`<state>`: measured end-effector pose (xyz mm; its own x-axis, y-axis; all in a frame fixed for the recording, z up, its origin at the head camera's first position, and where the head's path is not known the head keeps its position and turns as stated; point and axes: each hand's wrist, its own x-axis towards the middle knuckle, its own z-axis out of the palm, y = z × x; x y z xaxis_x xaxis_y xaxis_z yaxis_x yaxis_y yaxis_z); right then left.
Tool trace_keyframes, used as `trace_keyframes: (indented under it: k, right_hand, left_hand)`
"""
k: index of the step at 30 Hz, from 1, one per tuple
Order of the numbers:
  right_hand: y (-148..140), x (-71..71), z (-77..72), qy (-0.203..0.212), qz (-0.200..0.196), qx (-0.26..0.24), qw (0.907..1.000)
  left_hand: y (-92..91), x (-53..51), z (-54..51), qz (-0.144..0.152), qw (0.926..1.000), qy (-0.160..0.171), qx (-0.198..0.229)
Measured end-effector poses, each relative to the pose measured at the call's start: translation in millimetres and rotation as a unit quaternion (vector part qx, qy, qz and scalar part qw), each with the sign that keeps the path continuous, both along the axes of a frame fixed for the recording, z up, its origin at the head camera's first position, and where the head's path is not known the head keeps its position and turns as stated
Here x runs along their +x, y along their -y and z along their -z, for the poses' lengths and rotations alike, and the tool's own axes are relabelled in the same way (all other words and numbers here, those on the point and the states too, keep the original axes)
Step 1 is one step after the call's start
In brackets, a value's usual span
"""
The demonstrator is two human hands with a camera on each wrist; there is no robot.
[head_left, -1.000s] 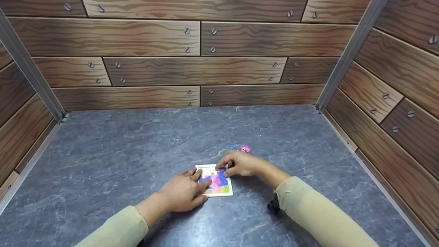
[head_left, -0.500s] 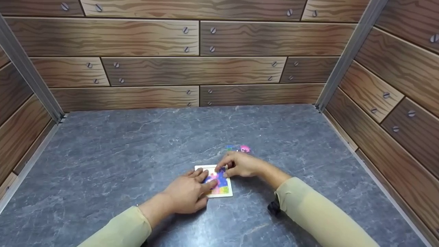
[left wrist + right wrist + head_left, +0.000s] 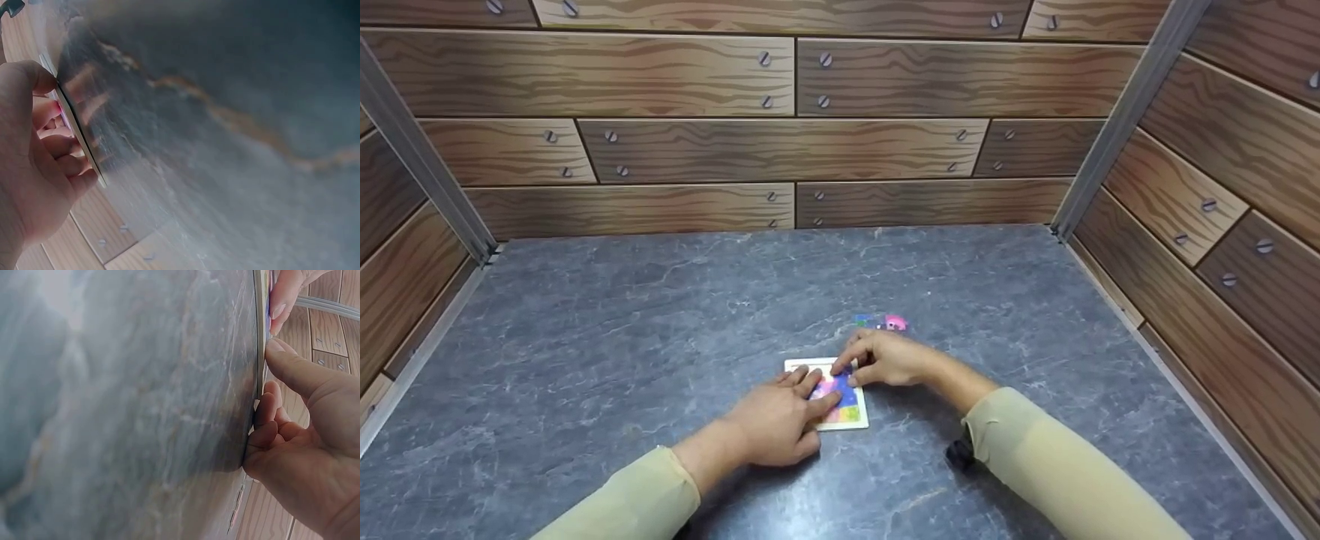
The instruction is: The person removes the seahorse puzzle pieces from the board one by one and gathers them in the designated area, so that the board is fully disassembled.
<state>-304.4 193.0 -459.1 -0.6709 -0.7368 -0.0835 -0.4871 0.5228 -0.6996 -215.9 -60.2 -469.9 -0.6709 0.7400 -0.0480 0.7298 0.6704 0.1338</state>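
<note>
A small jigsaw puzzle in a white frame tray point(image 3: 865, 418) lies flat near the middle of the table. Pink, blue and yellow-green pieces show in it. My left hand point(image 3: 772, 424) lies over its left side, fingers spread and fairly straight on the picture. In the left wrist view, that hand's thumb is by the edge of the thin board point(image 3: 81, 132). At the upper right of the tray, my right hand point(image 3: 892, 358) pinches a dark blue puzzle piece point(image 3: 846, 370) between thumb and forefinger, low against the board. Its fingers partly hide the piece.
Loose puzzle pieces, one pink point(image 3: 895, 322) and one blue-green point(image 3: 862, 320), lie just beyond my right hand, partly covered by it. Wood-plank-patterned walls point(image 3: 682, 150) enclose the grey marbled table point(image 3: 622, 315) at the back and sides.
My left hand has slid rightward over the puzzle, covering more of it. The right hand stays at the tray's upper right corner. The head view has tilted slightly.
</note>
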Motion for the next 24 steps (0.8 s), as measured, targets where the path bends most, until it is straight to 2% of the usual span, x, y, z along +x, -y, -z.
trace_keyframes:
  k: [24]
  right_hand:
    - [1.0,-1.0,0.2,0.004,0.001,-0.002,1.0000]
  left_hand:
    - [-2.5,1.2,0.5,-0.001,0.9999,-0.007,-0.013]
